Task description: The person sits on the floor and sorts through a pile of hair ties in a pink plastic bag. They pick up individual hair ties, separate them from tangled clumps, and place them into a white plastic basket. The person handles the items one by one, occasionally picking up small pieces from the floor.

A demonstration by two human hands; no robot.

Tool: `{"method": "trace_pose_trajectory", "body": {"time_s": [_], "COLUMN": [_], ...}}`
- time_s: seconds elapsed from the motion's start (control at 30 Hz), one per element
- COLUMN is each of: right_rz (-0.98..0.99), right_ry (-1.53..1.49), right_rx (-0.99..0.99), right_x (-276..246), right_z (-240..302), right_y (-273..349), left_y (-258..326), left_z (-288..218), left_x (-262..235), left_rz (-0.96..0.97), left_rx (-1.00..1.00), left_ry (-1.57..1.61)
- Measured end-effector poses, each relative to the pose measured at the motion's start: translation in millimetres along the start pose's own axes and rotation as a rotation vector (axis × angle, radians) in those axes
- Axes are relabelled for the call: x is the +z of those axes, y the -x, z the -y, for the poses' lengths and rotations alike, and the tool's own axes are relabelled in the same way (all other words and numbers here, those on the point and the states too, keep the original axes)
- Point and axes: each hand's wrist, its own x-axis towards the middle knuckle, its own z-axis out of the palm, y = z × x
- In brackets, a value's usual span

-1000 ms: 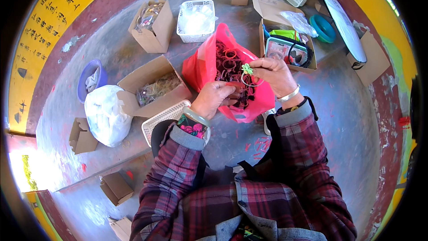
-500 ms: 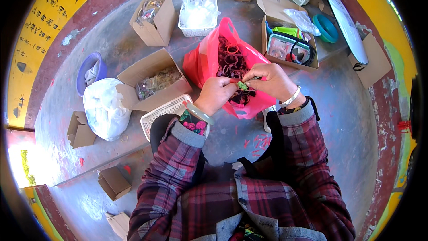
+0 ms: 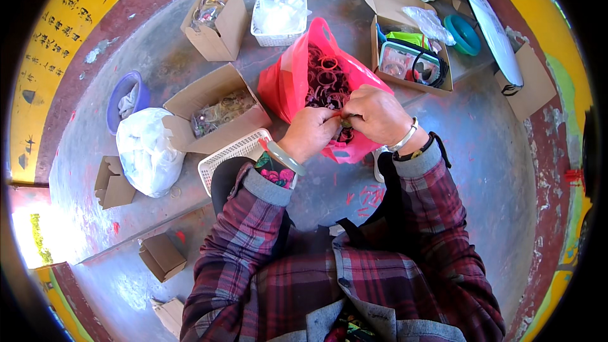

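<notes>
My left hand [image 3: 310, 133] and my right hand [image 3: 381, 118] meet fingertip to fingertip over the front of a red plastic bag [image 3: 278, 88]. Both are closed in a pinch on a small band with an ornament [image 3: 346, 123], mostly hidden by the fingers. A bit of red shows at the left fingertips. Inside the open bag lies a heap of dark elastic-looking loops [image 3: 326, 85], with an orange-red ring among them.
Left of the bag are a white basket [image 3: 218, 161], a cardboard box of small packets [image 3: 206, 98], a white plastic sack [image 3: 150, 152] and a purple basin [image 3: 113, 111]. Farther back are another carton [image 3: 212, 41], a white basket [image 3: 275, 39] and an open box [image 3: 411, 82].
My right hand has turned over, knuckles up, and closed in on the left fingertips. The green ornament that showed between the hands is now mostly covered, looking brownish.
</notes>
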Motion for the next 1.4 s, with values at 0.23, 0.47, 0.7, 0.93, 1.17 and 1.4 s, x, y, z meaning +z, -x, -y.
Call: {"method": "trace_pose_trajectory", "body": {"time_s": [0.23, 0.47, 0.7, 0.93, 1.17, 1.4], "right_rz": [-0.034, -0.013, 0.030, -0.052, -0.050, -0.131], "right_ry": [-0.119, -0.279, -0.450, -0.435, -0.362, -0.557], "right_rx": [0.201, 0.283, 0.359, 0.394, 0.294, 0.347], "right_x": [4.6, 9.3, -1.6, 9.2, 8.6, 7.1], "right_z": [-1.8, -7.5, -2.4, -2.8, 4.7, 12.1], "right_y": [0.3, 2.0, 2.0, 1.3, -2.0, -5.6], "left_y": [2.9, 6.1, 1.9, 3.0, 5.1, 5.0], "left_z": [-4.8, -17.4, -8.1, -9.1, -12.6, -18.7], "left_x": [2.1, -3.0, -6.4, -3.6, -5.0, -5.4], "left_rz": [0.142, 0.156, 0.179, 0.152, 0.144, 0.146], "left_rx": [-0.158, -0.308, -0.286, -0.298, -0.283, -0.290], "left_ry": [0.418, 0.762, 0.869, 0.839, 0.842, 0.925]}}
